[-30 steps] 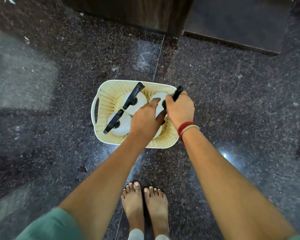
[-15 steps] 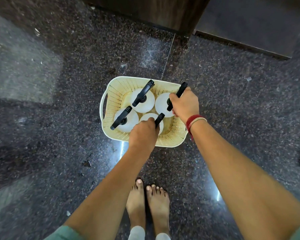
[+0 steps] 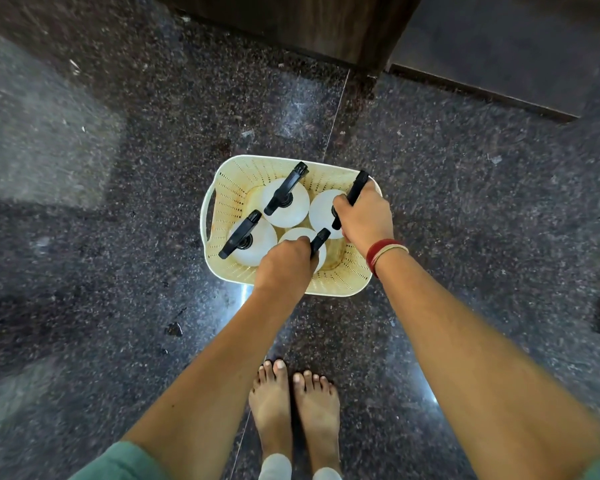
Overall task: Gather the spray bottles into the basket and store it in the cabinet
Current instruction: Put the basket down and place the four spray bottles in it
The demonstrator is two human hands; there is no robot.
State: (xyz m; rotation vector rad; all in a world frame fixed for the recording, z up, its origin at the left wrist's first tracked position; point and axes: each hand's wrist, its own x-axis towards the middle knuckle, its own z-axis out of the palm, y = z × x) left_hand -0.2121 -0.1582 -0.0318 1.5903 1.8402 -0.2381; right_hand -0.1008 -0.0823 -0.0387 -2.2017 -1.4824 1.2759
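Basket (image 3: 222,188) on floor (image 3: 118,271), four bottles inside. Left hand (image 3: 283,266) fingers curled around bottle (image 3: 300,237) at 5 o'clock; right hand (image 3: 364,218) fingers wrapped around bottle (image 3: 323,209) at 2 o'clock.

Cream perforated plastic basket (image 3: 222,199), rectangular with rounded corners and a slot handle on its left end, sits flat on the floor. Four white spray bottles stand upright inside, black trigger heads up: rear-left (image 3: 286,202), rear-right (image 3: 323,211), front-left (image 3: 253,242), front-right (image 3: 300,234). Brown wooden cabinet (image 3: 291,22) lies beyond.
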